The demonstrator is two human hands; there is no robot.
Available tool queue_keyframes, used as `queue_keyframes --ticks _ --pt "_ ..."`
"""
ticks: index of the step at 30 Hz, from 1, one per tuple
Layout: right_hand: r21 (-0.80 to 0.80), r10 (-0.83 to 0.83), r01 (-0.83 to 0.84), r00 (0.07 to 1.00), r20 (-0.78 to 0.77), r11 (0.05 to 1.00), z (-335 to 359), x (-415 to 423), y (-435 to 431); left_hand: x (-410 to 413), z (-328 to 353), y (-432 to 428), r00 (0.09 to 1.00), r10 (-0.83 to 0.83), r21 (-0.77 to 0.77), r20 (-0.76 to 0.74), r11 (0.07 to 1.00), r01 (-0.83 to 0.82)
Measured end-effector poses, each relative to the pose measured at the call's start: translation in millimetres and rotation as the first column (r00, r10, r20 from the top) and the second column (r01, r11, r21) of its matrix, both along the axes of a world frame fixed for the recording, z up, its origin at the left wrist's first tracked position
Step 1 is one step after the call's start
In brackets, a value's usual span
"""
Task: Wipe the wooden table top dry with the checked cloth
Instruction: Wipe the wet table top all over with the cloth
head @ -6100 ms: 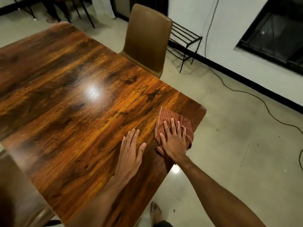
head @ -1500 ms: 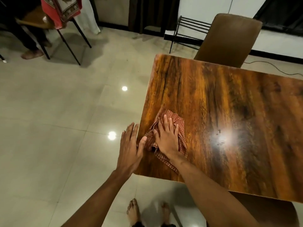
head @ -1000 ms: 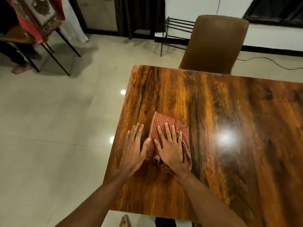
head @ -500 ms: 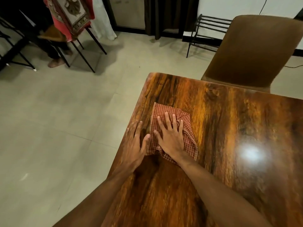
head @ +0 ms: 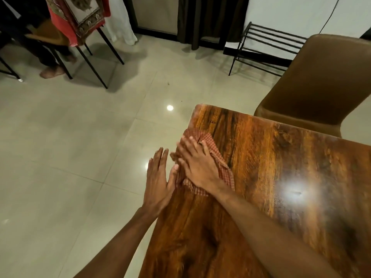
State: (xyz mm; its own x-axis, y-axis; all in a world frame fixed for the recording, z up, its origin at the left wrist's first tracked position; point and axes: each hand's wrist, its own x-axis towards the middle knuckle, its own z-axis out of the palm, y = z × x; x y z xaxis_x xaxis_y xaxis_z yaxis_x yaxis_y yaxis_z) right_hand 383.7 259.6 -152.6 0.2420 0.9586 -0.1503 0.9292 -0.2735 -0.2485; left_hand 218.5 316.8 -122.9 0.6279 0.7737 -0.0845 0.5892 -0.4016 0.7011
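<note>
Head view: the checked cloth [head: 217,165] lies crumpled on the wooden counter [head: 281,177], right at its left edge and near the far left corner. The right hand [head: 197,166] lies flat on top of the cloth, fingers spread and straight, palm pressing down rather than gripping; the cloth shows beyond the fingertips, along the hand's right side and under the wrist. The fingertips are blurred. The left hand [head: 158,180] is flat and open too, fingers together, holding nothing; it sits just left of the cloth, mostly out past the counter's edge over the tiled floor [head: 70,147], its thumb touching the cloth's left border. A brown chair [head: 319,83] stands at the counter's far side, with a black metal rack [head: 265,51] behind it against the wall.
</note>
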Motion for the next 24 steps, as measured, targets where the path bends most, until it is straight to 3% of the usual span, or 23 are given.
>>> queue_keyframes --ticks 3,10,24 --pt "0.004 -0.156 0.156 0.988 -0.015 0.988 0 38 45 19 0 22 1.0 -0.028 0.002 0.012 1.0 0.028" --pt "0.025 -0.317 0.318 0.947 -0.049 0.948 3 105 93 55 4 53 0.995 -0.088 0.02 0.038 0.996 0.087" --pt "-0.012 -0.7 0.702 0.712 0.058 0.712 1 238 -103 82 20 -8 0.987 -0.148 0.056 0.062 0.988 0.145"
